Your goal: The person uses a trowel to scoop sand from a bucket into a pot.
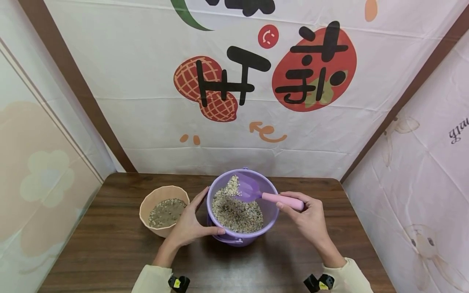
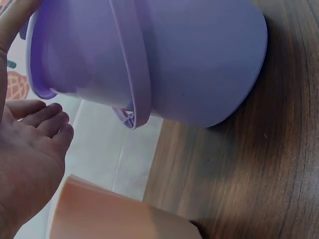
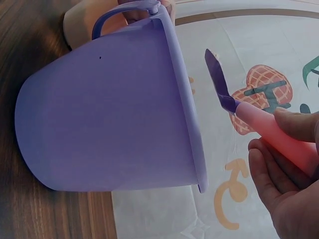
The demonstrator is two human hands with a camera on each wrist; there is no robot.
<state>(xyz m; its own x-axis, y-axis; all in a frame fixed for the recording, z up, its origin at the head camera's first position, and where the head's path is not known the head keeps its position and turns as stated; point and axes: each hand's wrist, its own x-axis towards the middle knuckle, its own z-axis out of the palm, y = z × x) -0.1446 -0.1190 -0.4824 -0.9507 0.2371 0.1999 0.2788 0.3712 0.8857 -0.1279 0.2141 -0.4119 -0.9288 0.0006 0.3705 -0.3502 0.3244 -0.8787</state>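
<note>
A purple bucket stands on the table, partly filled with speckled gravel. My left hand steadies it at the left, thumb over the near rim and forefinger along the far side. In the left wrist view the other fingers extend beside the rim. My right hand grips the pink handle of a toy shovel between thumb and fingers. Its purple blade is above the rim in the right wrist view. Pale gravel lies at the blade's tip in the head view.
A peach-coloured bowl holding gravel and murky water stands left of the bucket, close to my left wrist. The bucket's handle hangs down its side. Behind the dark wooden table rises a printed cloth wall.
</note>
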